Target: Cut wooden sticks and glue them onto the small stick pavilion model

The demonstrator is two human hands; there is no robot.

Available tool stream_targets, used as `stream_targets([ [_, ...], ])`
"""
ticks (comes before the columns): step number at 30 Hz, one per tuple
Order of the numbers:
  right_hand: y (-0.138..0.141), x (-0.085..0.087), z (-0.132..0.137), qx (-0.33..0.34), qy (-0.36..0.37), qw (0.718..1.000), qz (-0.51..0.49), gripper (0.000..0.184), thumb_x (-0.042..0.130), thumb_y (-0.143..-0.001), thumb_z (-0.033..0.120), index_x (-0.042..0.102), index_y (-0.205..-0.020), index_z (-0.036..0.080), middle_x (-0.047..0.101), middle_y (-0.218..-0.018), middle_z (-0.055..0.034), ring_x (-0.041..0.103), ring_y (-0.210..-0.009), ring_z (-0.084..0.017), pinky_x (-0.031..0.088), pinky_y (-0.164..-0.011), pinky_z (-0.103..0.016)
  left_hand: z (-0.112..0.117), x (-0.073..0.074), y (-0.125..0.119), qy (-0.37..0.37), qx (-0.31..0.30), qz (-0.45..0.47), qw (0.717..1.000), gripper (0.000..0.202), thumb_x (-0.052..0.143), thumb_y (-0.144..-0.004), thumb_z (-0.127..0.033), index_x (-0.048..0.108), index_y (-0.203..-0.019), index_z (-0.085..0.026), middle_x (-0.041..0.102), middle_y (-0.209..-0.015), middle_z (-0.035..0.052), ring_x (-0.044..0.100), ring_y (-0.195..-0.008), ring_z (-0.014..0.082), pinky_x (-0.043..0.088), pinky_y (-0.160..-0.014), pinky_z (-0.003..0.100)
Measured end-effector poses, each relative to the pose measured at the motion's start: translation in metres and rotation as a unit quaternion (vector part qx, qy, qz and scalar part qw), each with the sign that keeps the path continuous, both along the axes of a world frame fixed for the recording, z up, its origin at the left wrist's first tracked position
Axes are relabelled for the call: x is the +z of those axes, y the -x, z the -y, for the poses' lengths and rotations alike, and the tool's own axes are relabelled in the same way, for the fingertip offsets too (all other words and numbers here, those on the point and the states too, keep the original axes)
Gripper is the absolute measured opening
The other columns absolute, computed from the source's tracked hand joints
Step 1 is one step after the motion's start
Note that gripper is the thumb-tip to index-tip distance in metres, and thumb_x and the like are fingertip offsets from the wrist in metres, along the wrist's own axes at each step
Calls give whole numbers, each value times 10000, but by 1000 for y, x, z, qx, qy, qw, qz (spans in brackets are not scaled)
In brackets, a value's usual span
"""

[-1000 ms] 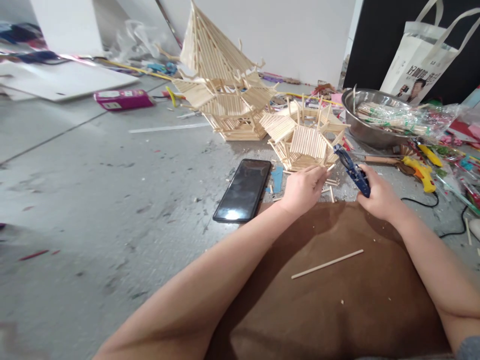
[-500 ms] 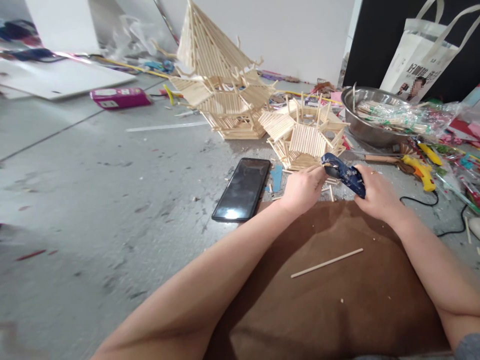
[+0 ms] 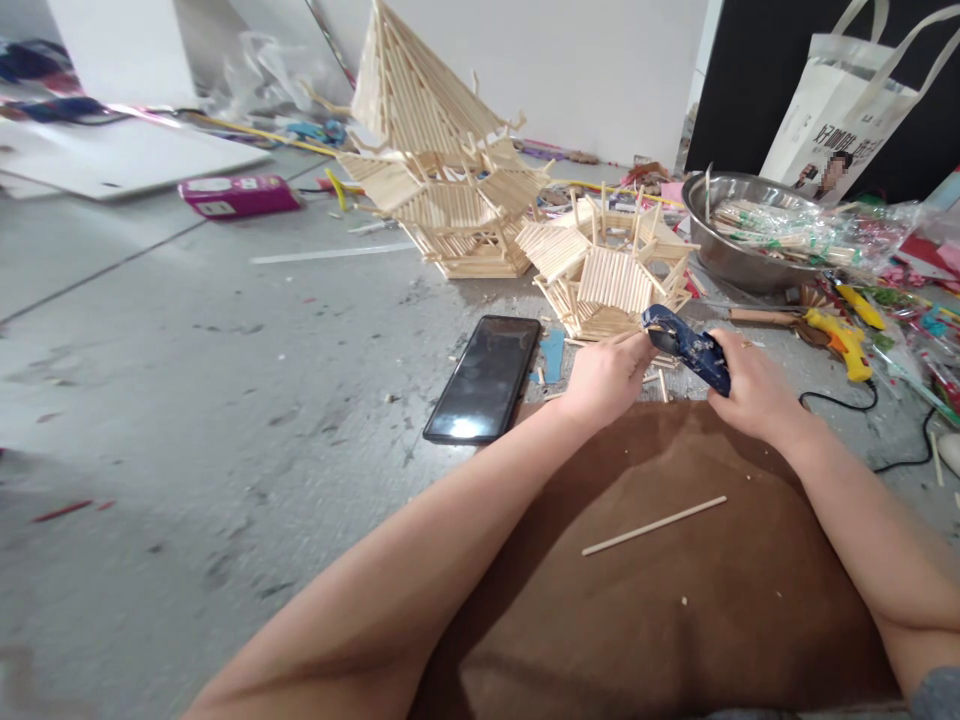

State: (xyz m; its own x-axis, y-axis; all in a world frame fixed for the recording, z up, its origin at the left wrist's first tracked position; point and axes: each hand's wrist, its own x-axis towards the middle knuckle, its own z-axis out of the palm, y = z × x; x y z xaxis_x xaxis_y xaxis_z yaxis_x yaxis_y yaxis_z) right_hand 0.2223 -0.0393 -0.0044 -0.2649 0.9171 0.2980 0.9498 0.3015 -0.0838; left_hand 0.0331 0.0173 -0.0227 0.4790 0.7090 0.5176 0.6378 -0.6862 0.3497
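Observation:
My right hand is wrapped around the handle of a dark blue hand tool, scuffed with pale marks; its exact kind is unclear. The tool's head points left, touching or nearly touching the fingertips of my left hand. Those fingers are pinched on a thin wooden stick, mostly hidden by the fingers and the tool. Just beyond both hands stands a small roofed model of wooden sticks, with upright posts on top. One loose wooden stick lies across the brown cloth over my lap.
A black phone lies left of my hands. Behind stands a taller stick pagoda. On the right are a steel bowl of wrapped sticks, a yellow glue gun with its cord, and a white bag. A magenta pack lies far left.

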Motion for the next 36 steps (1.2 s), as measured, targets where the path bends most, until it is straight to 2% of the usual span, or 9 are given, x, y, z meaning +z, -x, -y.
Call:
stream_targets([
  [9,-1,0,-1,3,-9,1000,-1,504,475,-669,211,365,-1152,117,571,-974,-163,543,-877,-279,423,-687,-382,-1,-2,0,-4,-15,16,1000,269,372,-844,-243,591,-724,-145,639,-665,47,583,-596,120,378,-526,210],
  [17,-2,0,-2,14,-23,1000,-1,523,478,-666,197,348,-1170,151,567,-987,-150,537,-879,-278,409,-698,-388,-1,0,1,6,-5,5,1000,254,383,-838,-234,597,-731,-148,636,-663,43,577,-597,118,369,-520,205],
  [36,3,1,1,-16,10,1000,0,453,471,-663,191,392,-1105,133,582,-972,-151,553,-870,-278,414,-704,-378,-1,0,1,15,-10,4,1000,278,359,-846,-254,595,-744,-148,642,-692,60,581,-609,136,376,-536,224],
])
